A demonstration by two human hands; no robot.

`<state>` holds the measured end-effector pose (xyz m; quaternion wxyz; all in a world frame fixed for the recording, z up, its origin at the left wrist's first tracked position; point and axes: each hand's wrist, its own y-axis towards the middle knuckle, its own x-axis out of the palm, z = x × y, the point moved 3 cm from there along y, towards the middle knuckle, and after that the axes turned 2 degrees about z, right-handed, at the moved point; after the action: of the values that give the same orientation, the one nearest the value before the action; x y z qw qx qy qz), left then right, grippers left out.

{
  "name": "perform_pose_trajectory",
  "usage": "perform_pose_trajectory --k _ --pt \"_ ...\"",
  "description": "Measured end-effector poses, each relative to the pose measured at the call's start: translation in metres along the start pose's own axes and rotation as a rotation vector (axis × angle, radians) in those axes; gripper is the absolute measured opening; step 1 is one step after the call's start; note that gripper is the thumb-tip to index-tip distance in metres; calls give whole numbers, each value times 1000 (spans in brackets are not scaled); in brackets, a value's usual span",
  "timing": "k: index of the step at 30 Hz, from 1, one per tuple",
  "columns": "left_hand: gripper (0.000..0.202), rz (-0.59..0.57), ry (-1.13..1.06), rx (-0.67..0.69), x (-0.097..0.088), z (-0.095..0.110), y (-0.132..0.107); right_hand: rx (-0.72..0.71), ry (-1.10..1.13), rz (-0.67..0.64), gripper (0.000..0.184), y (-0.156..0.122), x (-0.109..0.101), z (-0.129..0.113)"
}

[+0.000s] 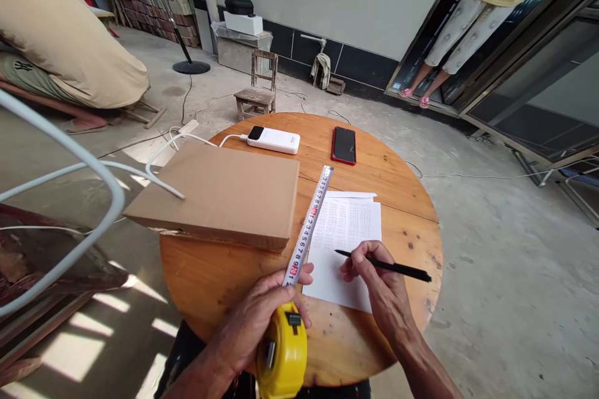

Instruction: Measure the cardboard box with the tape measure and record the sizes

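Over the front edge of the surface [407, 199], a tape measure [283, 355], blade [309, 227] extended, is grasped by the fingers of the left hand [255, 315]; toward the right edge, a black pen [406, 270] is pinched above written-on paper [344, 277] by the fingers of the right hand [386, 290].

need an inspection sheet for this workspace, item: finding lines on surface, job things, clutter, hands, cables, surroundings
surface: round wooden table, dark spots on its right side
job's things: yellow tape measure, blade extended between cardboard box and paper bearing rows of writing; black pen
clutter: white power bank and phone with red edge, both at the far side
hands: left hand holds the tape measure; right hand holds the pen, point over the paper
cables: white cable into the power bank; thick white loop at left; thin wire across the floor
surroundings: small wooden chair; one person at left, another in the doorway
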<state>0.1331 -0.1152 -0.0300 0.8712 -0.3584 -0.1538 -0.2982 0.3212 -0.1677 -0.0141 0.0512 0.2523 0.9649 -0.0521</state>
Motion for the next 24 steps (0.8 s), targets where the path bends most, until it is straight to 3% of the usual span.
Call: perform_pose_trajectory --k 5,11,24 --pt "24 -16 -5 7 -2 0 2 -43 -83 6 19 2 10 -6" --pt "27 -32 21 -13 -4 0 1 -51 -83 -14 22 14 34 5" --pt "22 -5 15 -26 -2 5 -1 -106 -184 16 19 16 33 18"
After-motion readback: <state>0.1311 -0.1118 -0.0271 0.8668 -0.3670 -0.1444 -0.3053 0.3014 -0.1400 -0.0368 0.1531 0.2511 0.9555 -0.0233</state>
